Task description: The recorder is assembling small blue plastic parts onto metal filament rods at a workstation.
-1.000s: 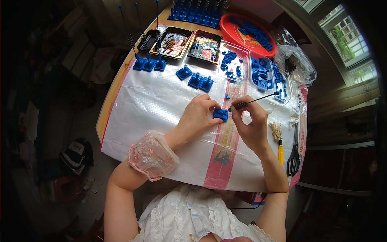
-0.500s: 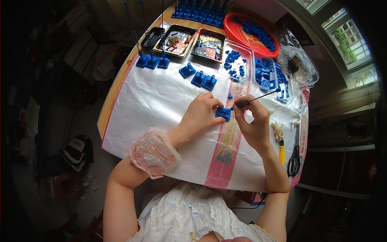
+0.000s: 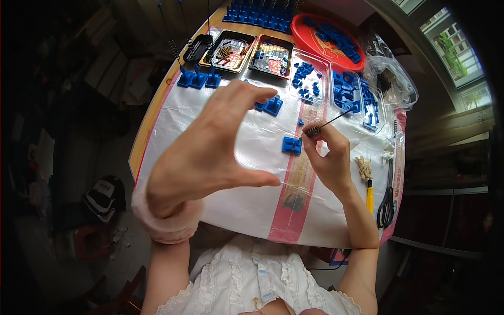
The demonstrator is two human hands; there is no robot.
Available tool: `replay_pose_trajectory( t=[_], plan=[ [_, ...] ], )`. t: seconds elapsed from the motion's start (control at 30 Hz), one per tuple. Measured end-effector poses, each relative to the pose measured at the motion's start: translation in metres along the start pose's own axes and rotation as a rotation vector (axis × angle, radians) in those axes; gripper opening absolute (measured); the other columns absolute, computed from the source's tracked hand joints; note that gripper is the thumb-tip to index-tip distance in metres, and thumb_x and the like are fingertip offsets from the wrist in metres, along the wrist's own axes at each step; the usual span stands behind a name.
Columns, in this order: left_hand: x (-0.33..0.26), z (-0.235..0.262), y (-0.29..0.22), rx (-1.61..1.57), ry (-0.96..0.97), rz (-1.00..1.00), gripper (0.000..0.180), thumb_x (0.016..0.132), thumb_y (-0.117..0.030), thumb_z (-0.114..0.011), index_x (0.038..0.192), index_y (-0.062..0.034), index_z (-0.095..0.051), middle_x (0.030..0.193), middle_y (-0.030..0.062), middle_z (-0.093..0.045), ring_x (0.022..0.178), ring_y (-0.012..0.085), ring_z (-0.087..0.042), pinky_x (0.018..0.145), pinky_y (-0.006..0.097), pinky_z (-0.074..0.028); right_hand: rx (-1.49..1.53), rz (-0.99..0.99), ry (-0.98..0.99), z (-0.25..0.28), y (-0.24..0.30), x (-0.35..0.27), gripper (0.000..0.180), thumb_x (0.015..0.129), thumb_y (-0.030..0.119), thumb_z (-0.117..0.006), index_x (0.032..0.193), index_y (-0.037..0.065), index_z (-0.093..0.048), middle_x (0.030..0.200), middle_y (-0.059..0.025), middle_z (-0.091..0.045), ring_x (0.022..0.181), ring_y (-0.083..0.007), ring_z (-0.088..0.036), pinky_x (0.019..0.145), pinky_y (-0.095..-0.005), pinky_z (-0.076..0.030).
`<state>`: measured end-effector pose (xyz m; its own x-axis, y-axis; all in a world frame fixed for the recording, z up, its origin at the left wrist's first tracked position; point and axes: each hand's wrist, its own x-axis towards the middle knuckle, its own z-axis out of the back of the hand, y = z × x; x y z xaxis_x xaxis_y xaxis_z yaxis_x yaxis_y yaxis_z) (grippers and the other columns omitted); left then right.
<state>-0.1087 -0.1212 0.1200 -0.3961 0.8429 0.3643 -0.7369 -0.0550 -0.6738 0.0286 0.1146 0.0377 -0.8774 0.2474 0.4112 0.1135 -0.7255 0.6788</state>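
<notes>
My left hand (image 3: 202,144) is raised above the table, empty, its thumb and fingers wide apart. In my right hand (image 3: 332,160), thumb and fingers pinch a thin black rod with a coiled spring (image 3: 313,131) around its lower part; the rod slants up to the right toward a blue end. Just left of those fingertips, a square blue plastic base (image 3: 291,146) lies on the white sheet (image 3: 247,205). Whether the rod touches the base I cannot tell. A small blue piece (image 3: 301,122) lies just beyond it. Farther back, blue bases (image 3: 272,106) are partly hidden behind my left hand.
Along the back stand black trays (image 3: 271,56) of small parts, clear tubs (image 3: 345,93) of blue pieces and a red plate (image 3: 297,32). Blue bases with upright spring rods (image 3: 212,80) stand at the back left. A yellow-handled tool (image 3: 369,197) and black scissors (image 3: 386,212) lie right.
My left hand has let go of the blue base, lifted toward me and spread open. My right hand stays near the base with the spring rod, now held slightly lower.
</notes>
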Motion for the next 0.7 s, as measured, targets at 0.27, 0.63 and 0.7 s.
replay_pose_trajectory(
  t=[0.27, 0.63, 0.7],
  plan=[
    [-0.067, 0.08, -0.061, 0.574, -0.273, 0.181, 0.114, 0.059, -0.049, -0.093, 0.154, -0.0075, -0.045, 0.16, 0.0163, -0.044, 0.148, 0.034, -0.043, 0.119, 0.055, -0.035, 0.02, 0.037, 0.008, -0.002, 0.007, 0.006, 0.014, 0.086, -0.004, -0.072, 0.097, 0.0, -0.065, 0.085, -0.0113, -0.068, 0.075, -0.0216, -0.069, 0.07, -0.0333, -0.054],
    [-0.091, 0.021, -0.013, 0.596, -0.36, 0.316, 0.109, 0.063, -0.028, -0.097, 0.156, -0.0131, -0.042, 0.162, 0.0168, -0.034, 0.152, 0.0418, -0.029, 0.124, 0.056, -0.031, 0.033, -0.015, 0.002, 0.003, 0.0, 0.0, 0.014, 0.086, -0.005, -0.073, 0.097, -0.001, -0.066, 0.087, -0.0124, -0.071, 0.076, -0.0219, -0.071, 0.071, -0.0334, -0.055],
    [-0.089, 0.012, -0.002, 0.604, -0.353, 0.307, 0.115, 0.062, -0.024, -0.098, 0.159, -0.0145, -0.037, 0.164, 0.0173, -0.028, 0.154, 0.044, -0.023, 0.125, 0.057, -0.03, 0.035, -0.013, 0.007, 0.002, 0.002, 0.001, 0.014, 0.086, -0.005, -0.073, 0.098, -0.001, -0.067, 0.087, -0.0123, -0.072, 0.076, -0.0218, -0.071, 0.071, -0.0335, -0.055]
  ],
)
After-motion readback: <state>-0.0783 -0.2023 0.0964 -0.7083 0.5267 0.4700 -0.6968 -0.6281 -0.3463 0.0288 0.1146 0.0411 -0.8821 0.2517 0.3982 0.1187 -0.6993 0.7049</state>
